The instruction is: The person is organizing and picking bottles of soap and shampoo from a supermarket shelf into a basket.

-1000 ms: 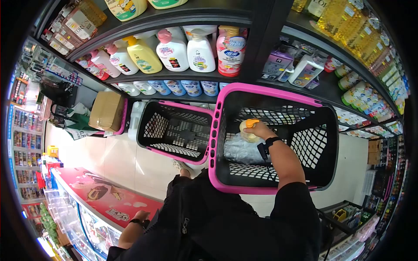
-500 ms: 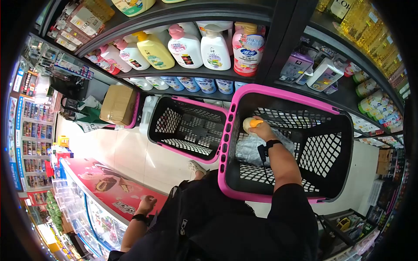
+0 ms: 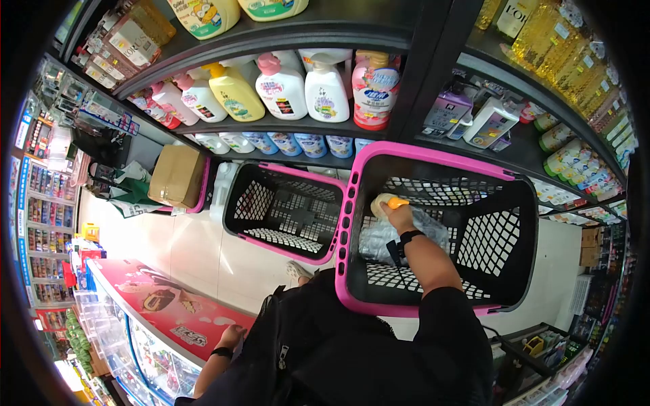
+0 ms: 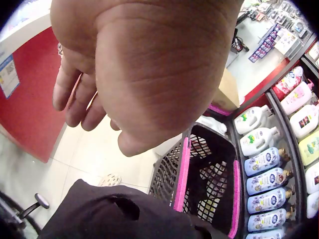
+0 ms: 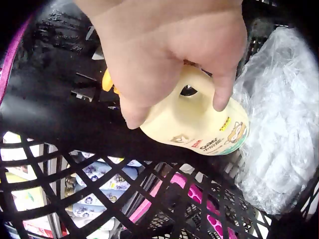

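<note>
Inside a large black basket with a pink rim [image 3: 433,154], my right hand [image 3: 399,216] grips a cream-coloured jug [image 5: 192,117] by its moulded handle. The jug has an orange top and a cartoon label, and leans at a slant in the right wrist view. Beside it in the basket lies a crumpled clear plastic bag [image 5: 279,119], its contents blurred by the wrap. My left hand [image 3: 232,335] hangs at my side near the red counter panel [image 3: 172,298], fingers loosely bent and holding nothing.
A second, smaller black basket [image 3: 288,250] with a pink rim stands left of the large one. Shelves of pump bottles [image 3: 281,88] rise directly in front. Further left is a cardboard box [image 3: 177,176]. A plastic crate [image 3: 542,352] sits at the lower right.
The jug has shifted slightly left within the basket, still in my right hand, and its orange top now points more to the right. My left hand stays low by the counter. The head view has swayed.
</note>
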The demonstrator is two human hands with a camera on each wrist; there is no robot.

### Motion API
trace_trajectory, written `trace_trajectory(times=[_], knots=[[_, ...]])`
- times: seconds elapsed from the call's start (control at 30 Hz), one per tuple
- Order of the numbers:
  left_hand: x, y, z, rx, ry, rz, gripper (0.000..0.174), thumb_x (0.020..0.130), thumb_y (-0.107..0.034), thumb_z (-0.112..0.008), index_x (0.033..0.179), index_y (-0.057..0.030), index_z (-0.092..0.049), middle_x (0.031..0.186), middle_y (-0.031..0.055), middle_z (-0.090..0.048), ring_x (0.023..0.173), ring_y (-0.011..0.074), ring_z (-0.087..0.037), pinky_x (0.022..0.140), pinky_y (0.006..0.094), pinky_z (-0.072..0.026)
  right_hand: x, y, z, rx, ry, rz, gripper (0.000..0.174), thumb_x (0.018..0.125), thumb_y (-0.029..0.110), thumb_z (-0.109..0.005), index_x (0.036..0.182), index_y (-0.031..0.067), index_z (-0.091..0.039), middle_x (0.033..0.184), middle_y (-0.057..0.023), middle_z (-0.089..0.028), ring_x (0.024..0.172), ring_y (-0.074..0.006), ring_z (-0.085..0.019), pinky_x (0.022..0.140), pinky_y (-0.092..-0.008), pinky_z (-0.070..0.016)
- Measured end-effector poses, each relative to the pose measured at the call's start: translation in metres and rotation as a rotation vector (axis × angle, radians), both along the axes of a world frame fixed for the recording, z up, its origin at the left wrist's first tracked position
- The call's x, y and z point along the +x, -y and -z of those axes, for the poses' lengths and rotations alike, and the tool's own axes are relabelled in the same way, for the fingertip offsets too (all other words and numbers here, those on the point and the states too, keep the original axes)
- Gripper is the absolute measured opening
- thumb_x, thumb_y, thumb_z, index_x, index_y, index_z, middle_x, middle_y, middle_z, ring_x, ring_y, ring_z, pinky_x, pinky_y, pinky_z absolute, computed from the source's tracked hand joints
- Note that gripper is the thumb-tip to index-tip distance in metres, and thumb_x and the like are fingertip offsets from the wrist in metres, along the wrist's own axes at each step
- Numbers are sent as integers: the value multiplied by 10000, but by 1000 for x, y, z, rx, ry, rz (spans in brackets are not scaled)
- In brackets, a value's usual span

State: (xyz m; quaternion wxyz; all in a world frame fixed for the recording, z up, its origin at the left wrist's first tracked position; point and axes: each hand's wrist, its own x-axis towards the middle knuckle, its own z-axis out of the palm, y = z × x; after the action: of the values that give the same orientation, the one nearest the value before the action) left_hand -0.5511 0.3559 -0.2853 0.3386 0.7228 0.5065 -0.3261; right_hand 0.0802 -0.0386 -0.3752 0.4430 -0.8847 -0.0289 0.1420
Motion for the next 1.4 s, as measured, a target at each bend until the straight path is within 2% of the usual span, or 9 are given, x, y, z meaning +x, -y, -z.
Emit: trace_trajectory(times=[0.17,0.37,0.5,0.63,0.7,0.9,1.03,1.23,1.4], knots=[[80,32,-68,76,44,22,407,820,-382,-711,1013,-24,-725,955,199,-734,953,351,-705,847,437,-541,4,3,-22,-72,48,-129,545,727,426,-845,1021,-13,-709,998,-207,-726,954,-368,-698,839,-434,-541],[19,-15,39,7,166,32,438,819,-429,-678,975,-23,-723,851,191,-727,844,354,-715,771,448,-547,7,-1,-21,-112,145,-118,595,721,415,-851,1074,-30,-674,1050,-231,-702,992,-397,-677,856,-448,-536],[53,-13,9,-91,61,-56,502,825,-472,-685,1055,-27,-718,896,131,-745,766,271,-720,748,393,-563,7,2,-8,-6,2,-72,673,714,436,-859,1122,-52,-639,1127,-250,-672,1042,-405,-657,886,-446,-527],[70,-35,31,13,35,352,457,830,-461,-665,1010,-46,-735,863,120,-740,777,248,-710,766,376,-555,9,0,0,-88,-56,-58,832,697,467,-873,1248,-69,-555,1234,-266,-626,1145,-388,-622,966,-424,-500],[134,-9,-47,-28,-72,172,429,839,-455,-647,926,-44,-733,840,119,-728,810,257,-691,772,387,-537,7,2,-21,-131,-134,-99,1045,644,564,-861,1393,-31,-439,1332,-263,-565,1243,-406,-551,1047,-444,-450],[183,-42,-9,-128,-61,371,459,873,-469,-586,852,-28,-712,821,122,-713,804,274,-670,763,414,-528,29,40,0,-362,-142,-712,815,704,551,-823,1243,-25,-616,1236,-222,-657,1183,-374,-609,1033,-440,-461],[212,-67,21,-151,-92,611,499,934,-473,-519,1026,-24,-719,950,122,-751,700,257,-699,680,419,-571,20,15,-161,-740,-255,-1207,554,919,522,-601,1055,-1,-722,1070,-177,-720,949,-341,-672,871,-468,-496],[224,-111,66,-226,2,403,527,932,-501,-560,1114,-30,-712,980,91,-752,770,225,-694,689,386,-566,5,-61,-417,-164,156,-830,375,894,317,-688,1149,44,-646,937,-131,-717,873,-244,-692,785,-375,-539],[212,-128,81,-181,160,303,301,964,-295,-617,1057,-31,-728,915,85,-713,802,225,-624,733,434,-499,52,-139,-501,254,541,-474,294,909,187,-707,1114,-6,-622,941,-100,-699,850,-181,-675,757,-328,-543]])
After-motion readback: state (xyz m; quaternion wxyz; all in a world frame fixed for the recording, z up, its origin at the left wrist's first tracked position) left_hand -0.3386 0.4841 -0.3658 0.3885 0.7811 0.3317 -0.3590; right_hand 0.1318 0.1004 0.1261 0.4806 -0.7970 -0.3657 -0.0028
